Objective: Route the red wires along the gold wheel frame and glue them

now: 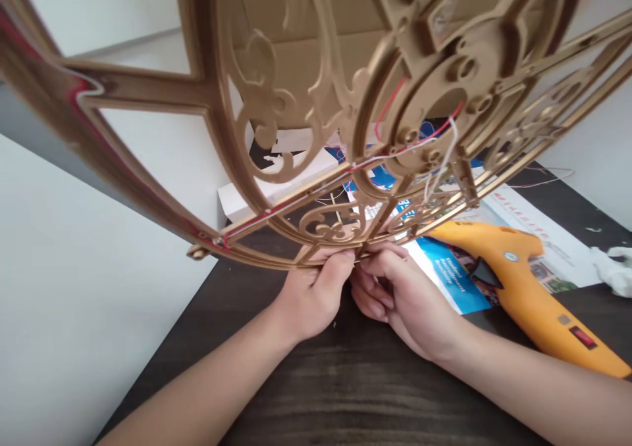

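Observation:
A large gold-painted ornamental frame (pixel 409 104) with scrollwork and a round central hub stands tilted in front of me. Thin red and white wires (pixel 395 160) run along its bars and hang loose near the hub. My left hand (pixel 311 295) and my right hand (pixel 395 301) meet under its lower rim, and the fingertips of both pinch that rim. Just right of my right hand, an orange hot glue gun (pixel 513 281) lies on printed brochures (pixel 449 268), not touching the hand.
The dark wood table (pixel 345 380) ends at a white wall (pixel 74 301) on the left. A cardboard box (pixel 306 64) and a white carton (pixel 276 189) stand behind the frame. A crumpled white object (pixel 612 268) lies at the right edge.

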`<state>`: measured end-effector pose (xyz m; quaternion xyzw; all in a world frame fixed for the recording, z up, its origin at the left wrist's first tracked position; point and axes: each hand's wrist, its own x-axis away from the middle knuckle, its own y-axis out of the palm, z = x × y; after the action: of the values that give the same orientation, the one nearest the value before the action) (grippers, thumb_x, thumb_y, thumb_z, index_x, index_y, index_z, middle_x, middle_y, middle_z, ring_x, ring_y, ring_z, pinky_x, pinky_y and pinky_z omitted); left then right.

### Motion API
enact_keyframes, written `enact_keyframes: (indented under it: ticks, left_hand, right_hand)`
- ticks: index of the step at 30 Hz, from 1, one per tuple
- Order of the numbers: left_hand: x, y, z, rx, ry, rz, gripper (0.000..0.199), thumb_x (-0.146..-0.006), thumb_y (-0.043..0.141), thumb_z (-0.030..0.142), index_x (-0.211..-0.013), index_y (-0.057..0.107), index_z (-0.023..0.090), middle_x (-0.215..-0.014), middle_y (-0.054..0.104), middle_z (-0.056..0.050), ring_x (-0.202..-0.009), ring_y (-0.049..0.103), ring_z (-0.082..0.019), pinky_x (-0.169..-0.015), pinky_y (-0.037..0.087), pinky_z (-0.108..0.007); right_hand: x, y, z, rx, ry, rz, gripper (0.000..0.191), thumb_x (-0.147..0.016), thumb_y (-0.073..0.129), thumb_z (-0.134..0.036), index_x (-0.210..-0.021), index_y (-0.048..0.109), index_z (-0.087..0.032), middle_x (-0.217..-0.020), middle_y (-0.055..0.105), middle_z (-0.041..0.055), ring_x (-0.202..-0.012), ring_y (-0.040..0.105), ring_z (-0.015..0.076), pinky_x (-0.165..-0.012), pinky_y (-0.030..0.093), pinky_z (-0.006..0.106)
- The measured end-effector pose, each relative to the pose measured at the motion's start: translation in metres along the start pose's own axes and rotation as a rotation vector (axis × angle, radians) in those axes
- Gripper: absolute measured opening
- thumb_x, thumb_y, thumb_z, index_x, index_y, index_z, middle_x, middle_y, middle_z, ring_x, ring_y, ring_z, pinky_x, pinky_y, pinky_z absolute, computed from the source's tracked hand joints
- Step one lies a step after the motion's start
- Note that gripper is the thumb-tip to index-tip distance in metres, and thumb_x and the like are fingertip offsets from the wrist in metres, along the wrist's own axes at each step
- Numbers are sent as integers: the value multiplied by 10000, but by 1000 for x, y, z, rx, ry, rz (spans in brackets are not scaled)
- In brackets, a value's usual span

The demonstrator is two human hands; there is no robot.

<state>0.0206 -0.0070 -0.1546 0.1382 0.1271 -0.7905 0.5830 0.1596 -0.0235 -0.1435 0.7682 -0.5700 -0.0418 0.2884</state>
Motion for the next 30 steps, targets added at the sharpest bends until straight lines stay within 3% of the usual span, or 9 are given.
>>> enact_keyframes:
  ticks: [4, 11, 17, 20, 26, 30]
  left_hand:
    - [0, 0, 6, -70, -32, -10, 310, -992, 457, 241, -898, 747, 186, -879, 777, -50, -872, 715, -220, -852, 557, -366]
    - [-2, 0, 9, -95, 7, -10, 306, -983, 445, 214, -920, 743, 193, -848, 766, -44, -898, 715, -220, -898, 555, -379]
    - [-1, 1, 6, -13, -75, -2, 372, -998, 474, 312, -784, 758, 204, -738, 743, -50, -810, 717, -240, -832, 568, -392]
    - [-1, 3, 1, 61, -121, 9, 376, -1002, 462, 313, -823, 777, 211, -706, 741, -48, -813, 725, -246, -812, 572, -388]
    - [-2, 1, -7, 159, -139, 91, 310, -976, 472, 248, -1046, 773, 244, -1035, 791, -39, -1066, 715, -246, -960, 556, -394]
    - [-4, 1, -8, 191, -151, 88, 312, -976, 465, 239, -1046, 770, 240, -1069, 789, -34, -1144, 689, -237, -1047, 518, -400]
  right_hand:
    - [1, 2, -2, -2, 3, 7, 270, -699, 570, -205, -484, 407, -219, -430, 293, -71, -387, 335, 90, -404, 236, 245]
    - [0, 1, -2, 2, -7, 15, 290, -706, 591, -196, -501, 388, -222, -437, 299, -78, -389, 325, 86, -398, 229, 234]
    - [0, 0, -3, -21, -19, -34, 242, -742, 550, -214, -520, 454, -216, -430, 288, -66, -386, 336, 103, -406, 247, 252]
    - [0, -1, -1, -18, -18, -62, 194, -766, 533, -240, -576, 508, -214, -435, 305, -66, -389, 340, 106, -411, 273, 247]
    - [0, -5, 4, 35, -4, -83, 239, -850, 534, -282, -622, 516, -213, -432, 323, -74, -393, 340, 100, -428, 285, 235]
    - [0, -5, 3, 75, 3, -88, 287, -877, 526, -303, -608, 493, -210, -434, 313, -77, -401, 348, 98, -437, 284, 238]
